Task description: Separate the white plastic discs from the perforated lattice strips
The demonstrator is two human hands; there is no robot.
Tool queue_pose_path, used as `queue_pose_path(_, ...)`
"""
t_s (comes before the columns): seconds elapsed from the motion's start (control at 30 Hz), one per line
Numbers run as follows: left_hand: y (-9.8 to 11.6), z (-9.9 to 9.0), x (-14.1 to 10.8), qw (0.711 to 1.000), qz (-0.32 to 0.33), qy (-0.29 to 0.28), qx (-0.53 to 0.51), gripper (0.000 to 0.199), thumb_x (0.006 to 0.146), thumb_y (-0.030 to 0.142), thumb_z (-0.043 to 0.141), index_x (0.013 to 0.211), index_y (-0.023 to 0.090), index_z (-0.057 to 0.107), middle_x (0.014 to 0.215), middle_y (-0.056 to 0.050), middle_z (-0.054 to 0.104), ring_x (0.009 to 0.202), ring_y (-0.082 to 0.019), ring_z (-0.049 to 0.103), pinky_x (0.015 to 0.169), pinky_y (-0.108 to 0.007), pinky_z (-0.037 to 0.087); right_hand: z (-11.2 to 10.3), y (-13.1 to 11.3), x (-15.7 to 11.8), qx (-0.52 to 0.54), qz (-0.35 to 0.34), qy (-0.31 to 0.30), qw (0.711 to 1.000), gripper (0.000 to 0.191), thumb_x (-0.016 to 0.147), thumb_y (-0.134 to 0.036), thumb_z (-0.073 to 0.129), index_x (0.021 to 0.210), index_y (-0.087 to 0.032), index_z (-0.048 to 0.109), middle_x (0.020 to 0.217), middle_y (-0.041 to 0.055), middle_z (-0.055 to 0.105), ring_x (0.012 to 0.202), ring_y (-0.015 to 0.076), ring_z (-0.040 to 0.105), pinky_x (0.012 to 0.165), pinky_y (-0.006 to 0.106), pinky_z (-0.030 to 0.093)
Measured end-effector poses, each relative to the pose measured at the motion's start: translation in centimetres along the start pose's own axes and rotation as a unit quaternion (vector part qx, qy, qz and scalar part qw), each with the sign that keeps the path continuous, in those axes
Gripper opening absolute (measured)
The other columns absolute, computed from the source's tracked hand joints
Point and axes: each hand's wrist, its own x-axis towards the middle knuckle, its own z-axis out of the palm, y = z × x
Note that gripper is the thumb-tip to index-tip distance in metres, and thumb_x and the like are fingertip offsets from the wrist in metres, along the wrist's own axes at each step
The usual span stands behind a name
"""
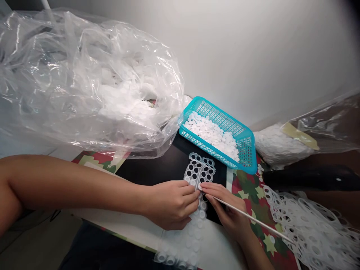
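A translucent plastic strip with rows of round holes (pixel 200 169) lies on a black mat (pixel 146 168). White discs fill some of its holes nearer me; the holes at the far end show black. My left hand (pixel 176 204) is over the strip with fingers curled together, their tips hiding whatever is in them. Facing it, my right hand (pixel 227 206) pinches a thin white stick (pixel 261 224), which slants down to the right. A small white disc (pixel 200 186) is at the right fingertips, close to the left ones. The filled part of the strip (pixel 182 243) runs towards my lap.
A turquoise basket (pixel 250 150) of white discs stands behind the strip. At the left bulges a large clear plastic bag (pixel 84 93) with white contents. To the right are a heap of ringed plastic strips (pixel 312 228), a black handle-like object (pixel 312 179) and another filled bag (pixel 281 144).
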Motion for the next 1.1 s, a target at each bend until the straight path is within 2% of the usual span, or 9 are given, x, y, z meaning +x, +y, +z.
queue_pose_path(0.4,0.0,-0.3,0.1,1.000,-0.004,-0.026,-0.009,0.034,0.083,0.029,0.048,0.104,0.005,0.061,0.112,-0.018,0.063,0.103,-0.027,0.058,0.083,-0.035,0.047,-0.2,-0.1,-0.2,-0.056,-0.031,-0.025,0.998,0.028,0.088,-0.007,0.052,0.112,-0.017,0.064,0.110,0.0102,0.069,0.105,0.0195,0.064,0.089,0.033,0.056)
queue_pose_path(0.6,0.0,-0.4,0.2,0.999,-0.005,-0.042,-0.017,0.034,0.081,0.029,0.050,0.103,0.005,0.061,0.112,-0.018,0.063,0.100,-0.026,0.058,0.083,-0.035,0.047,1.3,0.4,-0.7,-0.080,-0.053,0.047,0.994,0.027,0.091,-0.007,0.049,0.108,-0.019,0.067,0.106,0.0084,0.069,0.100,0.0171,0.064,0.087,0.029,0.056)
queue_pose_path(0.7,0.0,-0.4,0.2,0.999,-0.005,-0.039,-0.013,0.032,0.079,0.029,0.052,0.101,0.007,0.060,0.111,-0.018,0.062,0.102,-0.027,0.057,0.083,-0.035,0.046,1.6,0.7,-0.7,-0.084,-0.045,0.061,0.994,0.026,0.092,-0.010,0.048,0.108,-0.019,0.067,0.105,0.0088,0.069,0.098,0.0169,0.065,0.085,0.029,0.056)
queue_pose_path(0.93,0.0,-0.6,0.3,0.999,-0.002,-0.035,-0.024,0.027,0.077,0.029,0.054,0.095,0.011,0.059,0.104,-0.018,0.063,0.095,-0.026,0.058,0.079,-0.035,0.047,0.0,0.9,-0.1,-0.101,0.012,0.068,0.992,0.025,0.090,-0.011,0.052,0.109,-0.019,0.065,0.105,0.0088,0.070,0.096,0.0197,0.067,0.085,0.034,0.056)
queue_pose_path(1.03,-0.1,-0.5,0.3,0.999,-0.004,-0.039,-0.026,0.026,0.077,0.029,0.054,0.096,0.011,0.059,0.104,-0.018,0.063,0.096,-0.026,0.058,0.079,-0.035,0.046,-0.4,0.8,-0.1,-0.067,0.002,0.055,0.996,0.024,0.090,-0.011,0.051,0.107,-0.019,0.066,0.104,0.0098,0.070,0.096,0.0205,0.067,0.083,0.036,0.057)
queue_pose_path(1.1,0.0,-0.5,0.3,0.999,-0.004,-0.038,-0.024,0.028,0.077,0.029,0.053,0.097,0.011,0.060,0.106,-0.018,0.063,0.095,-0.026,0.058,0.079,-0.035,0.046,-0.6,0.6,-0.2,-0.054,-0.016,0.027,0.998,0.025,0.089,-0.009,0.052,0.108,-0.018,0.066,0.104,0.0102,0.070,0.097,0.0204,0.066,0.082,0.035,0.057)
